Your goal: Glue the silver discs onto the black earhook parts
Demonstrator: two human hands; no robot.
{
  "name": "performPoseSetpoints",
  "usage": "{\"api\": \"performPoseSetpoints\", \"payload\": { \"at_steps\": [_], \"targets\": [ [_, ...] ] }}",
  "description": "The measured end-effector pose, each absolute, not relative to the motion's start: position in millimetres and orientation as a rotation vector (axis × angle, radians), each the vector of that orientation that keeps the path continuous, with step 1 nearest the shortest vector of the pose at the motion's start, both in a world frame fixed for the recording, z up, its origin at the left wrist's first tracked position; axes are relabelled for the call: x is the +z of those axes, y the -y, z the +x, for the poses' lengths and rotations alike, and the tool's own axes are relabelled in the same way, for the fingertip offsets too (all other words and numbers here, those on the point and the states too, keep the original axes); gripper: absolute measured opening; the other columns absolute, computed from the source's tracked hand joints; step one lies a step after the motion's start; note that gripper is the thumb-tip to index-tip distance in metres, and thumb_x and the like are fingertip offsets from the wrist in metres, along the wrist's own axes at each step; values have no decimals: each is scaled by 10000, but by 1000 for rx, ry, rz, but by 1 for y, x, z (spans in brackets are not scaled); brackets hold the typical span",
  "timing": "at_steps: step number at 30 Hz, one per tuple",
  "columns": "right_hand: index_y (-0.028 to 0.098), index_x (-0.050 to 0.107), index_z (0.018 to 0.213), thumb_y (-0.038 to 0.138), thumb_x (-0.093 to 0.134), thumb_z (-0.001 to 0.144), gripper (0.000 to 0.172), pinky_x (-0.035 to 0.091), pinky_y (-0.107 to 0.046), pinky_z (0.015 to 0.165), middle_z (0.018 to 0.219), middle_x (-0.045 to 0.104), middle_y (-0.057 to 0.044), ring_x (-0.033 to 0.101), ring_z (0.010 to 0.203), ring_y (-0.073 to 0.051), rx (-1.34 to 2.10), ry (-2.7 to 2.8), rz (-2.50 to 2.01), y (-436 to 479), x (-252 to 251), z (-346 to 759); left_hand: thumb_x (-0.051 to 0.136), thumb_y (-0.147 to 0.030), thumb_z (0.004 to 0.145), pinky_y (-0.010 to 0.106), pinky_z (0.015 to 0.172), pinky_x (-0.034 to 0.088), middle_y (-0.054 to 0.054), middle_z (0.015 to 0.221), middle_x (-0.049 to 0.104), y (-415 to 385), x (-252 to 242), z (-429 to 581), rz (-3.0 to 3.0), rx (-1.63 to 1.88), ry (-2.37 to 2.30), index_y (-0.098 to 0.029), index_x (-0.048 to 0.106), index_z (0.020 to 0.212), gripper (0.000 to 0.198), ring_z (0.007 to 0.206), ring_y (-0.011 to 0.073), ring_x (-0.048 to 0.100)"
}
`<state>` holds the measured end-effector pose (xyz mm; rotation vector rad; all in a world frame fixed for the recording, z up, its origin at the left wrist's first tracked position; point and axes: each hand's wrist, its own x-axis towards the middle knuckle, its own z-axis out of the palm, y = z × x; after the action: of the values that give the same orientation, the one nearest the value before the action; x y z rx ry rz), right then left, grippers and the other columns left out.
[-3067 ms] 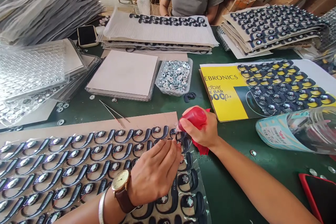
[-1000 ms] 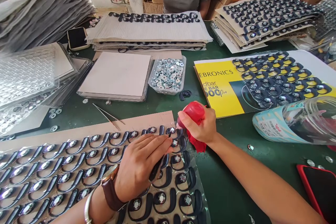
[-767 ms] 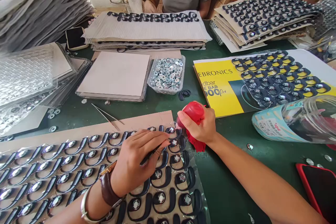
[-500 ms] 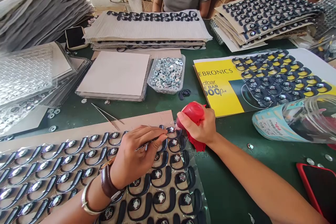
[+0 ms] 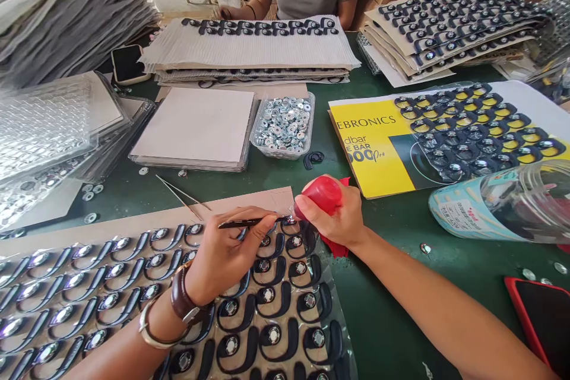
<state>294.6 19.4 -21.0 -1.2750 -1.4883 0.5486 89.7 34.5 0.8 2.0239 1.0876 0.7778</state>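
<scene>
My left hand pinches slim black tweezers, whose tip reaches a small shiny metal disc on a black hook-shaped piece. That piece is at the top right corner of a film-covered sheet lined with rows of similar black hooks, each with a metal disc. My right hand is wrapped around a red squeeze bottle, tilted with its nozzle end down by the same disc. Red cloth hangs below that hand. I cannot tell whether the nozzle touches the disc.
A plastic tub of metal washers stands ahead, beside stacked white cards. Silver tweezers lie left. At right are a yellow printed board, a clear jar and a red-edged phone. A person in grey sits opposite.
The tweezers have tilted to nearly level as my left hand turned slightly. The red bottle has shifted a little left. The person opposite has raised a forearm at the left.
</scene>
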Motion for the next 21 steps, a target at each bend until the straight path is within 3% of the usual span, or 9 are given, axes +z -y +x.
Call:
{"api": "performPoseSetpoints", "payload": {
  "at_steps": [6, 11, 21],
  "targets": [
    [194, 642, 758, 414, 634, 873, 248, 544, -269, 549, 537, 670, 7, 670, 508, -168, 802, 1087, -1170, -20, -17, 295, 603, -218, 909, 171, 825, 539, -43, 964, 743, -31, 2, 88, 2028, 770, -1078, -246, 717, 964, 129, 906, 113, 696],
    [190, 630, 686, 451, 627, 883, 327, 480, -216, 437, 478, 634, 29, 617, 425, -132, 936, 997, -1180, -25, -17, 297, 598, -185, 908, 196, 847, 539, -23, 997, 739, -23, 8, 80, 2086, 856, -1047, -231, 700, 1006, 148, 935, 117, 690],
    [188, 661, 721, 449, 632, 878, 306, 539, -243, 588, 596, 689, -4, 659, 569, -148, 900, 1302, -1298, -20, -28, 295, 599, -55, 861, 299, 880, 522, 70, 1053, 727, -2, 20, 65, 2528, 839, -742, -154, 624, 1141, 298, 934, 141, 676]
  ]
}}
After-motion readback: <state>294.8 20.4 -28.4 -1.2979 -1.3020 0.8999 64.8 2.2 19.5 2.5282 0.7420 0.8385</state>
